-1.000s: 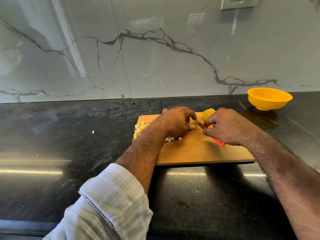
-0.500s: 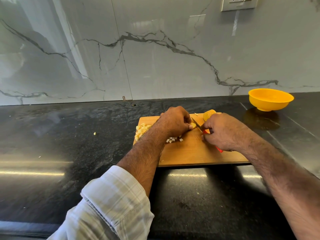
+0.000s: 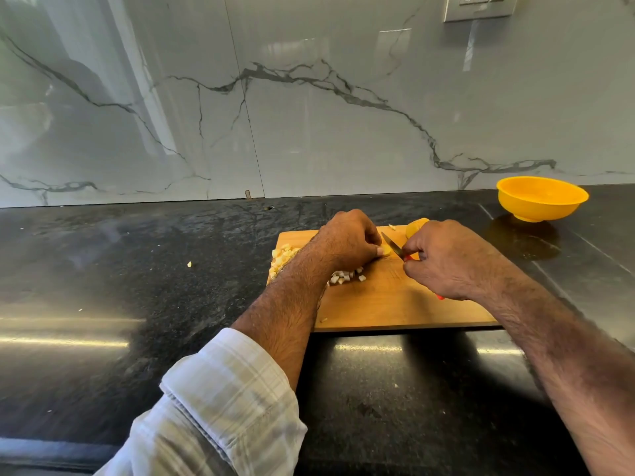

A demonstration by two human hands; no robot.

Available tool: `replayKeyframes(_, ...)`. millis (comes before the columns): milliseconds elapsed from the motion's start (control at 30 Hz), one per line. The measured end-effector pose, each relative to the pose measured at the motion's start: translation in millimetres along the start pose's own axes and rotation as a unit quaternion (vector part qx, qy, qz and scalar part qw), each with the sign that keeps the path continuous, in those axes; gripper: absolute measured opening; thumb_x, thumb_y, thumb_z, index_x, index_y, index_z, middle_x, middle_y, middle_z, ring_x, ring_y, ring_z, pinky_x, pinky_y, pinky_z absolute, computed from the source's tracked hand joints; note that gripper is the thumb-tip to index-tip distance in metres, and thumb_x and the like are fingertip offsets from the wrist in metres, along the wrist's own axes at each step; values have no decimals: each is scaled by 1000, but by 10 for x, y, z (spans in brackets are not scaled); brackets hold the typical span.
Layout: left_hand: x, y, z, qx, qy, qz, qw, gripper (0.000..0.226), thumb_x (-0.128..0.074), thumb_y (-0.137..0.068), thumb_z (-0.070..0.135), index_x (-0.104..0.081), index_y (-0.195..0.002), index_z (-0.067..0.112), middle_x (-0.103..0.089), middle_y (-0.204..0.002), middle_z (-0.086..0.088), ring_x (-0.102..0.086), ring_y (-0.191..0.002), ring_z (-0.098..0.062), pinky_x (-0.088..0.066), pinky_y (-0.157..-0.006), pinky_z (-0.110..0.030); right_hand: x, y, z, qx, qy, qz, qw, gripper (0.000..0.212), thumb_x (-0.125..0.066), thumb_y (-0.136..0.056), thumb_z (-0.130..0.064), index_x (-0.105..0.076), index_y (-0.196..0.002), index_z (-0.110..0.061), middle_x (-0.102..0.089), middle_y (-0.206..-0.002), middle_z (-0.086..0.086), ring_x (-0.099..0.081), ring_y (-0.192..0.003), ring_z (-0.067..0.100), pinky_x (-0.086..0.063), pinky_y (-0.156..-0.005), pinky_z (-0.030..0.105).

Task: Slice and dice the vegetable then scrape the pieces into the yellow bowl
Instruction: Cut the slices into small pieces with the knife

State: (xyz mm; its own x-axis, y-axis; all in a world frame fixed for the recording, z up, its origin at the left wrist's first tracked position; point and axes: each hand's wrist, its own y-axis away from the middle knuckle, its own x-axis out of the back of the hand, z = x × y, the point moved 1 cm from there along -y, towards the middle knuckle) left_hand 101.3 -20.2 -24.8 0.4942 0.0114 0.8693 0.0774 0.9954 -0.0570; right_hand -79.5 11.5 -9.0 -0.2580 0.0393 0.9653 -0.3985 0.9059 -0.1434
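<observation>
On the cutting board [image 3: 388, 304], the left hand [image 3: 348, 240] pinches a potato slice [image 3: 386, 250]; the right hand [image 3: 446, 257] grips the red-handled knife [image 3: 393, 243] beside it. Diced pieces [image 3: 281, 257] lie at the board's left; the yellow bowl [image 3: 541, 199] sits well right of it.

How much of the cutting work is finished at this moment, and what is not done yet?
Done: a pile of diced pieces and a few more lie on the cutting board. In hand: the left hand holds a slice while the right hand grips the knife. Left: another vegetable piece is uncut, and the yellow bowl looks empty.
</observation>
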Motion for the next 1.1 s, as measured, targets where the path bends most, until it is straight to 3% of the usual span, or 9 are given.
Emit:
replayKeyframes(167, -11, -8, 22, -2, -8, 12, 1000, 17, -78, -94, 29, -79, -109, 22, -75, -109, 3, -66, -102, -11, -59, -98, -41, 7, 35, -96, -9, 30, -16, 999, 27, -65, -93, -32, -78, -113, -20, -67, -79, -3, -64, -76, 12, -58, -68, 27)
replayKeyframes(267, -14, -22, 21, -2, -13, 9, 1000, 14, -78, -94, 29, -79, -107, 22, -75, -106, 4, -66, -102, -12, -59, -99, -44, -34, 39, -153, -14, 49, -27, 998, 25, -65, -93, -31, -76, -111, -17, -66, -80, -3, -64, -75, 12, -57, -66, 26)
replayKeyframes(433, -24, -48, 12, -8, -19, 1, 1000, 13, -78, -94, 28, -80, -105, 23, -75, -106, 5, -66, -104, -13, -57, -101, -47, -87, 5, -194, -31, 47, -46, 997, 25, -68, -91, -27, -70, -114, -17, -63, -85, -3, -64, -82, 16, -62, -79, 33)
replayKeyframes(633, -24, -31, 5, -15, -19, 2, 1000, 12, -78, -94, 27, -79, -105, 22, -75, -105, 6, -66, -102, -11, -57, -101, -47, -152, -62, -190, -42, 35, -30, 998, 11, -66, -94, -26, -57, -92, -21, -58, -79, -3, -60, -76, 14, -50, -64, 27)
replayKeyframes(767, 6, -12, -25, -9, -7, 2, 1000, 15, -79, -93, 28, -78, -107, 23, -74, -106, 5, -67, -99, -10, -59, -98, -43, -170, -39, -126, -39, 19, -7, 999, 20, -65, -94, -31, -71, -108, -18, -66, -87, -3, -64, -80, 15, -53, -65, 26)
replayKeyframes(900, 41, -16, -60, 6, -36, 5, 999, 13, -80, -91, 36, -78, -100, 27, -74, -100, 9, -65, -102, -12, -51, -106, -53, -50, 10, -97, -15, 10, 23, 1000, 22, -65, -94, -32, -77, -105, -17, -70, -85, -2, -65, -75, 12, -60, -69, 31)
replayKeyframes(1100, 38, -35, -60, 13, -42, 1, 999, 13, -79, -92, 38, -78, -100, 27, -74, -99, 12, -64, -105, -10, -46, -111, -57, -12, 34, -161, -12, 18, 2, 1000, 24, -66, -93, -33, -78, -110, -20, -70, -85, -3, -66, -78, 13, -60, -70, 29)
